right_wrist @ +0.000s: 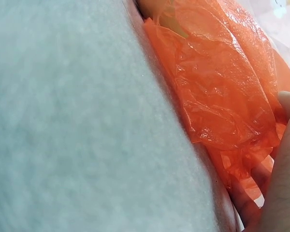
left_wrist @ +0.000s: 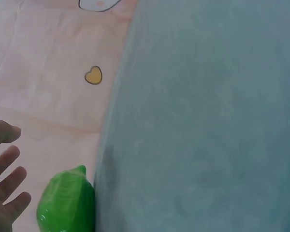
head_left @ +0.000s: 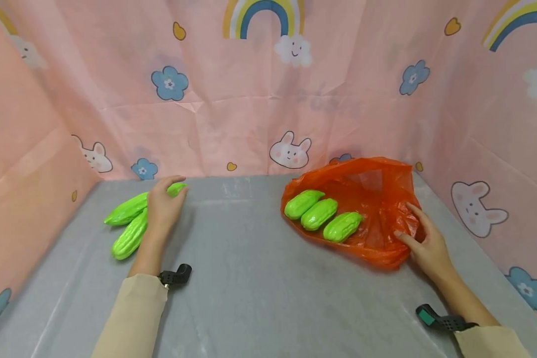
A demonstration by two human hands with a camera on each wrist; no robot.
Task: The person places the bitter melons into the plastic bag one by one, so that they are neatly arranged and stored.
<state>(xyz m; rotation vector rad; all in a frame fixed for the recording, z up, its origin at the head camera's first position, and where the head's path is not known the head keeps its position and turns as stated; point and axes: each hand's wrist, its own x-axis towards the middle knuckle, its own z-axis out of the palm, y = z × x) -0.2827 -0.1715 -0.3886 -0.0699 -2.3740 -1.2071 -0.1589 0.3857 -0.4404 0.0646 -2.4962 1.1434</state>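
Observation:
Two bright green, ridged bitter melons (head_left: 128, 209) lie at the left of the table, partly hidden by my left hand (head_left: 164, 204). Between that hand's thumb and forefinger shows a green tip (head_left: 176, 189). In the left wrist view the fingers are spread beside a glossy bitter melon (left_wrist: 66, 203). On the right, my right hand (head_left: 431, 247) holds the side of an orange plastic bag (head_left: 371, 199), its thumb over the film and other fingers behind it in the right wrist view. Three more bitter melons (head_left: 319, 214) sit side by side inside the bag's wide mouth.
The grey table (head_left: 241, 278) meets a pink cloth backdrop (head_left: 232, 129) printed with rainbows, rabbits and flowers, at the back and on both sides. Both wrists wear black straps (head_left: 452, 323), with beige sleeves behind them.

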